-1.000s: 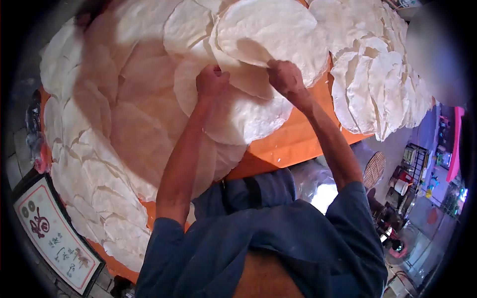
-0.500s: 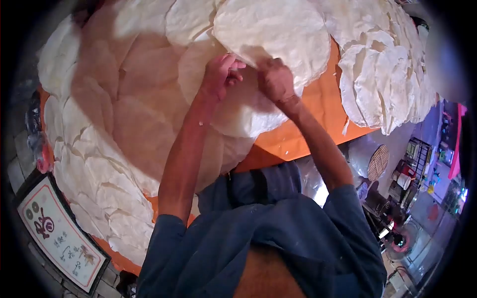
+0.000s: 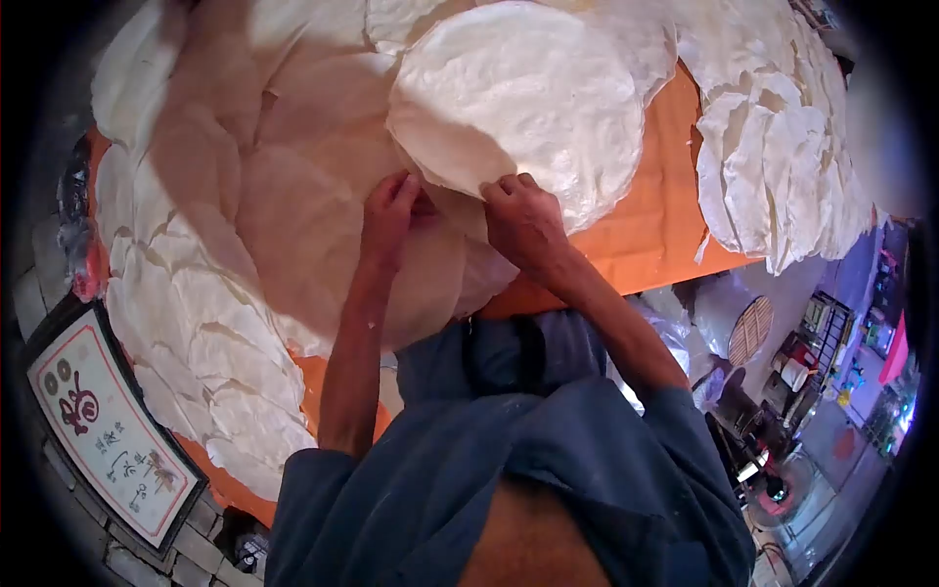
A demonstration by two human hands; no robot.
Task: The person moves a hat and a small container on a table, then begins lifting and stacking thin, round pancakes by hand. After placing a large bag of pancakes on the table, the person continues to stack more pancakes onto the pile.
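Note:
A round, thin, pale sheet, like a flatbread or dough wrapper (image 3: 523, 98), lies in front of me on top of others like it. Thumb and fingers of my right hand (image 3: 526, 220) are closed on its near edge. A little to the left, my left hand (image 3: 389, 220) is also closed in a pinch, fingertips right at the sheet's left near edge. Under and between the hands lie more overlapping sheets (image 3: 333, 196), in shadow.
An orange cloth (image 3: 626, 230) covers the table under the sheets. Heaps of overlapping sheets lie to the left (image 3: 210, 382) and right (image 3: 768, 176). A framed sign (image 3: 108, 430) stands at lower left. A round woven tray (image 3: 751, 331) and a fan (image 3: 782, 489) are at right.
Both hands have come nearer my body, and the top sheet's near edge now sits lower and further left. My left hand's fingers, partly spread before, are now pinched together.

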